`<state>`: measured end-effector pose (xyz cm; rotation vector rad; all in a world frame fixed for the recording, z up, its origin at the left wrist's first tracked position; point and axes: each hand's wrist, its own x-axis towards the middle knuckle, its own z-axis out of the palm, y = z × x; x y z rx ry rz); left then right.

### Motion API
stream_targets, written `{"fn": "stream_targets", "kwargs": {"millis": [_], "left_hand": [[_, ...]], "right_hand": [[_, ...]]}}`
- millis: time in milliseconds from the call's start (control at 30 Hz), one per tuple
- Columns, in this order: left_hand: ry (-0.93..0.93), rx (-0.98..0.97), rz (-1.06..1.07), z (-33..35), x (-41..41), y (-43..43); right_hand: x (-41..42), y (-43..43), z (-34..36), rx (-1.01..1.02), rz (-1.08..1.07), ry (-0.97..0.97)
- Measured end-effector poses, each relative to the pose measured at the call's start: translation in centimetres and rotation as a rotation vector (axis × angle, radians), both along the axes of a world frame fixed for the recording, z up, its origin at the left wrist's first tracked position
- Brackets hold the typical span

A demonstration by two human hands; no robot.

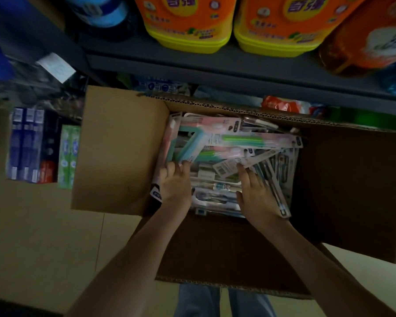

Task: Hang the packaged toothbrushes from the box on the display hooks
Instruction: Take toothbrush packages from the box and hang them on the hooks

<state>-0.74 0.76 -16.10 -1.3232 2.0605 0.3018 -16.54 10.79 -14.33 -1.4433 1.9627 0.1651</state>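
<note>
Lying heaped in the open box (119, 152) on the floor: packs (215, 186) | left hand (175, 181): fingers curled round the lower end of the teal pack (190, 147) | right hand (258, 197): fingers straight, flat on the packs, holding nothing | 2 orange jugs (188, 21) on the shelf (238, 62) above

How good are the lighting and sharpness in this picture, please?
Head view: dim overall, the right box flap in deep shadow; the orange detergent jugs at the top are blurred; the toothpaste boxes look soft; the toothbrush packs are legible.
</note>
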Motion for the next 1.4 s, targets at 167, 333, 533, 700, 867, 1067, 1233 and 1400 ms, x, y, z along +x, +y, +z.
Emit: {"fn": "stream_targets", "kwargs": {"millis": [167,333,533,700,867,1067,1233,1400], "left_hand": [[-0.050,-0.026,0.050,0.1,-0.4,0.2],[0.043,0.019,0.062,0.7,0.3,-0.2],[0.079,0.091,0.070,1.1,0.6,-0.1],[0.135,0.217,0.025,2.0,1.0,0.9],[0.318,0.375,-0.060,3.1,-0.9,1.5],[0.470,0.384,-0.198,2.5,-2.2,-0.1],[0.539,0.248,-0.283,1.7,-3.5,-1.0],[0.472,0.073,0.049,-0.8,-3.8,-3.9]], "right_hand": [[0.1,0.1,-0.2,-0.016,0.030,0.017],[0.4,0.4,-0.2,-0.029,0.054,0.030],[1.0,-0.2,-0.1,-0.075,0.046,0.008],[1.5,-0.8,-0.5,-0.190,0.084,-0.001],[0.8,-1.1,-1.7,-0.232,0.294,0.011],[-1.5,-0.8,-2.7,-0.277,0.290,-0.072],[-2.4,0.0,-3.5,-0.341,0.203,0.127],[-3.5,2.1,-4.9,-0.274,-0.046,0.227]]}}
